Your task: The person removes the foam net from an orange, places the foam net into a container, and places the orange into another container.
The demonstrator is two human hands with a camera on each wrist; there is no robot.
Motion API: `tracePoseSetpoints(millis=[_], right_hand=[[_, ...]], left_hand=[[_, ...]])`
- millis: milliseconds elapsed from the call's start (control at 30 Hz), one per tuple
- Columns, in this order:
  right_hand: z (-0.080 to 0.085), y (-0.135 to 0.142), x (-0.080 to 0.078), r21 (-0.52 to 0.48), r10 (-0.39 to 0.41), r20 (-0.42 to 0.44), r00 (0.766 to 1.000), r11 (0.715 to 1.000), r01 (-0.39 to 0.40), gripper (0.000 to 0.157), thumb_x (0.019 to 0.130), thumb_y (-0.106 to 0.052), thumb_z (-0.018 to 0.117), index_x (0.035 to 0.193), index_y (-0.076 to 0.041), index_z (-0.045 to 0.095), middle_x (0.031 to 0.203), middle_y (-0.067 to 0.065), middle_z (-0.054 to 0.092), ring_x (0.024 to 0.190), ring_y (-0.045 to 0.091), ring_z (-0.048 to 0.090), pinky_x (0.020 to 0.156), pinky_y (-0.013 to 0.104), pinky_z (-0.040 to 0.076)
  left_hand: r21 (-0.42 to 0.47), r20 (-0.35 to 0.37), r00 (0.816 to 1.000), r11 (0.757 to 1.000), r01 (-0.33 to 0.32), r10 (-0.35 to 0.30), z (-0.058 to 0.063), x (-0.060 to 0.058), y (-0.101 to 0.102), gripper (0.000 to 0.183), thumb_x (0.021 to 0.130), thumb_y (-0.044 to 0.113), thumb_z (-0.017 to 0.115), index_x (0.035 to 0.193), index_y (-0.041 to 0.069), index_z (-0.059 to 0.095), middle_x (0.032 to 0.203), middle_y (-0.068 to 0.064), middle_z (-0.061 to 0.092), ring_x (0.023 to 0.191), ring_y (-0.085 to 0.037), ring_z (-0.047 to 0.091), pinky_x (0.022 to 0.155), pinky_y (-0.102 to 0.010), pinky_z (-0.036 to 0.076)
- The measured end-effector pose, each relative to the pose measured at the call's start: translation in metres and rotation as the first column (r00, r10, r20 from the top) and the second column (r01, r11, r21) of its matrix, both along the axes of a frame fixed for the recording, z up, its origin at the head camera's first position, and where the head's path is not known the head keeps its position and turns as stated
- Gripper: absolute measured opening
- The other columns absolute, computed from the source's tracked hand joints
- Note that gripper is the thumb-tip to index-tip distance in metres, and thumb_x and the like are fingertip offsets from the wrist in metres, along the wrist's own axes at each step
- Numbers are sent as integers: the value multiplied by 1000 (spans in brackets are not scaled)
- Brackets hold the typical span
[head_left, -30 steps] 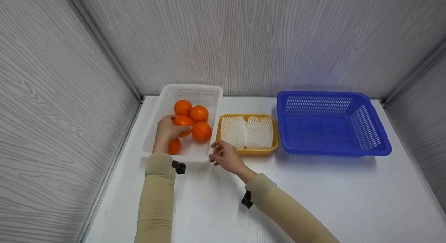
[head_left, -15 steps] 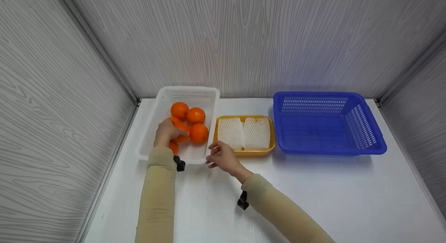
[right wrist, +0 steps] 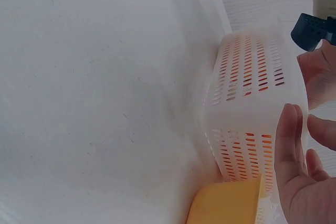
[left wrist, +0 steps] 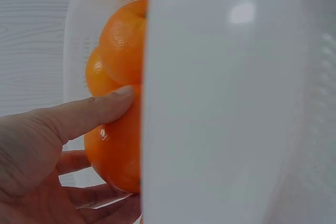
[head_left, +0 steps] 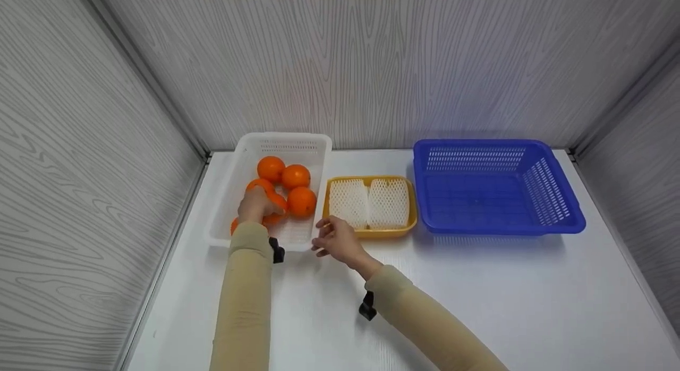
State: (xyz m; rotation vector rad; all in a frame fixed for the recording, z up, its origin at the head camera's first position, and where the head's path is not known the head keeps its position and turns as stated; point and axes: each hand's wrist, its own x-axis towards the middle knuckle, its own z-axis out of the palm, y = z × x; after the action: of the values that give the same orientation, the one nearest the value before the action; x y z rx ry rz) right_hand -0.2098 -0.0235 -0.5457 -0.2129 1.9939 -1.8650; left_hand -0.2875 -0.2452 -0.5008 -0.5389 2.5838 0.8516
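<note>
In the head view, my left hand (head_left: pixel 254 205) reaches into the white basket (head_left: pixel 325 158) and grips an orange (head_left: pixel 278 205). The left wrist view shows the thumb lying across the top of that orange (left wrist: pixel 115 156), with the fingers under its side. Several other oranges (head_left: pixel 296 176) lie around it, some partly covered by the hand. My right hand (head_left: pixel 342 242) is at the basket's front right corner, fingers relaxed. In the right wrist view its fingers (right wrist: pixel 289 145) lie along the outside of the basket corner; whether they press on it I cannot tell.
A yellow tray (head_left: pixel 413 201) holding white foam net sleeves (head_left: pixel 389 203) stands right of the white basket. Further right is a blue basket (head_left: pixel 475 201). Wood-patterned walls (head_left: pixel 361 68) enclose the white table (head_left: pixel 478 296) at the back and sides.
My left hand has drawn slightly towards me with the orange, and an orange behind it has come into view. The front orange has shifted left. My right hand keeps its place at the corner.
</note>
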Motion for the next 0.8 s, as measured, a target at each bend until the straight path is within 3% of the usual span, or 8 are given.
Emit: tracePoseSetpoints(millis=[233, 367, 567, 700, 800], right_hand=[[-1, -1, 1, 9, 17, 1, 1000, 1000, -17, 36, 88, 6, 67, 120, 7, 52, 91, 15, 57, 86, 36, 70, 66, 39, 59], [0, -2, 1, 11, 19, -22, 1000, 1000, -18, 34, 89, 6, 67, 119, 7, 53, 91, 15, 57, 87, 37, 69, 65, 37, 59], [3, 5, 0, 6, 88, -5, 996, 996, -88, 37, 90, 5, 66, 124, 7, 53, 97, 16, 56, 94, 40, 68, 69, 39, 58], [10, 18, -3, 74, 157, -9, 988, 985, -156, 42, 91, -4, 69, 129, 3, 53, 104, 14, 58, 98, 39, 66, 71, 39, 58], [17, 32, -6, 125, 173, -51, 984, 978, -166, 41, 92, -9, 68, 130, 0, 55, 108, 12, 59, 97, 34, 64, 74, 40, 58]], left_hand=[[64, 73, 997, 997, -31, 26, -7, 0, 2, 68, 82, 11, 78, 141, 3, 45, 130, -16, 47, 114, -35, 43, 103, -44, 37], [27, 80, 995, 998, 54, -56, -9, -1, 0, 78, 84, 12, 77, 147, -1, 33, 142, -21, 41, 117, -36, 40, 108, -46, 33], [-32, 57, 990, 991, 130, -128, -9, 1, -2, 75, 82, 16, 78, 142, -5, 39, 139, -27, 43, 112, -38, 44, 103, -45, 37], [-34, 27, 994, 993, 110, -109, -7, 4, -1, 67, 84, 20, 76, 139, -2, 44, 133, -22, 47, 109, -37, 44, 101, -46, 37], [-53, -35, 995, 994, 93, -95, -4, 7, 1, 59, 86, 22, 73, 134, -1, 49, 123, -18, 51, 104, -37, 47, 96, -46, 40]])
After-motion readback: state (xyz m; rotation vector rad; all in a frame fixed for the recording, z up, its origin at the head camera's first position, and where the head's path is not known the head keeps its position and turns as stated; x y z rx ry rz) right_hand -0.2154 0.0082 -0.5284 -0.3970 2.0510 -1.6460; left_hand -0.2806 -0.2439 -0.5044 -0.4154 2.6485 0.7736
